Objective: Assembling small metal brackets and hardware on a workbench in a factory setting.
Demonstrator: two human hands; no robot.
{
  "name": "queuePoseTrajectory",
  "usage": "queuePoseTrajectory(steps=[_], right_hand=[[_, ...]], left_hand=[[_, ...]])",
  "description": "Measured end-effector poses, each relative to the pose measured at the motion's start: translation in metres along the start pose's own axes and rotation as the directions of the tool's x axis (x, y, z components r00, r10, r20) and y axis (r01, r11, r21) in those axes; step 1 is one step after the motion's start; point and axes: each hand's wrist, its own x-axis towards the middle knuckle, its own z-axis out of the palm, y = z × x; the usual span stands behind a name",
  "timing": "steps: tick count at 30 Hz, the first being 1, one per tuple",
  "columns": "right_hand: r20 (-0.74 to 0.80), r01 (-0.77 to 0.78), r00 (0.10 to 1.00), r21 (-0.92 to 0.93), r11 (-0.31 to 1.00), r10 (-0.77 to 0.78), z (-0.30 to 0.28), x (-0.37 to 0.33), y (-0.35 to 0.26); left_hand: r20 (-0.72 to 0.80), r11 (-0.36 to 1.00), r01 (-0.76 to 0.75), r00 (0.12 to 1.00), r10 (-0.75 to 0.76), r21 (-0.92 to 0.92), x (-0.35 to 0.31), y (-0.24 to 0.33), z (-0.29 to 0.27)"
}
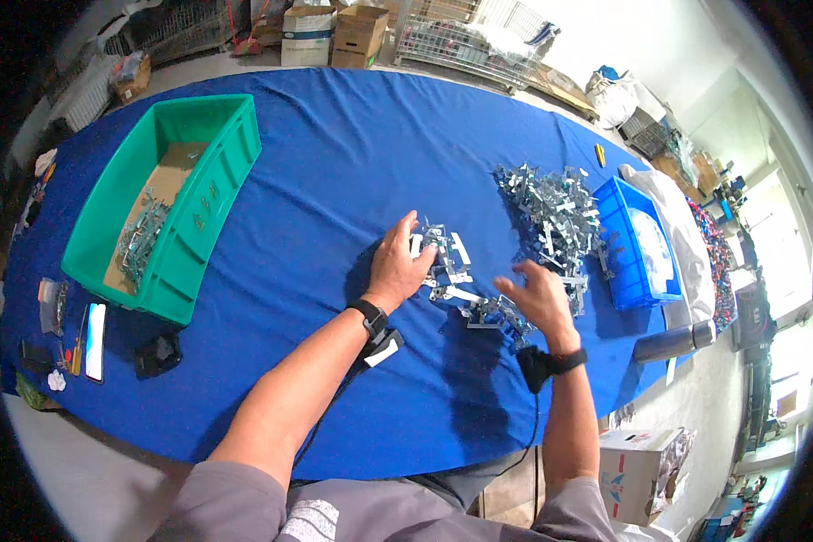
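Note:
Small silvery metal brackets lie in a loose cluster [444,253] near the middle of the blue-covered table. My left hand [397,267] rests at the left side of this cluster, its thumb and fingers apart and touching the nearest brackets. To the right, my right hand [544,300] hovers over a second small group of brackets [492,313], thumb spread from the fingers and nothing visible in it. Beyond that hand rises a large heap of similar brackets [551,212]. Both wrists wear black bands.
A green plastic crate [203,217] with more brackets inside stands at the left. On the right are a blue bin [616,239] holding a white bag and a dark bottle [667,343] lying down. A phone [96,341] lies at the near left. Dark cables run from my wrists.

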Motion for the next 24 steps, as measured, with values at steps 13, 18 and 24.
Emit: queuePoseTrajectory(steps=[13,18,24], right_hand=[[0.147,-0.207,0.959,-0.223,0.953,0.242,0.016,-0.014,0.027],[-0.052,-0.131,0.99,-0.014,0.991,0.13,0.048,0.025,0.005],[-0.155,0.037,0.987,0.398,0.917,0.028,0.08,0.044,-0.041]], left_hand=[[-0.008,0.997,-0.071,0.997,0.071,-0.017,0.001,-0.006,0.002],[0.008,0.997,-0.009,1.0,0.009,-0.075,0.0,-0.009,0.002],[-0.037,0.998,-0.07,0.997,0.07,0.002,0.001,-0.009,-0.001]])
